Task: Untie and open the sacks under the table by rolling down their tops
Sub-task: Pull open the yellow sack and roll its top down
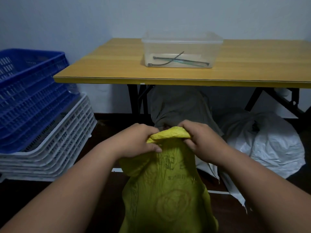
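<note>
Fingertips of the left hand (141, 140) and right hand (200, 140) buried in the folded top of the yellow sack (166, 185). Sack bottom cut off by the lower edge. Print on it too faint to read. Grey sack (181, 108) half lost in shadow under the table (168, 73).

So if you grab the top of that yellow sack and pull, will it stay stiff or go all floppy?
Probably floppy: the yellow sack is creased all over, and its top bunches where the left hand and right hand grip it. It may feel a bit slippery, since the woven surface looks shiny. How heavy it is cannot be told.
</note>
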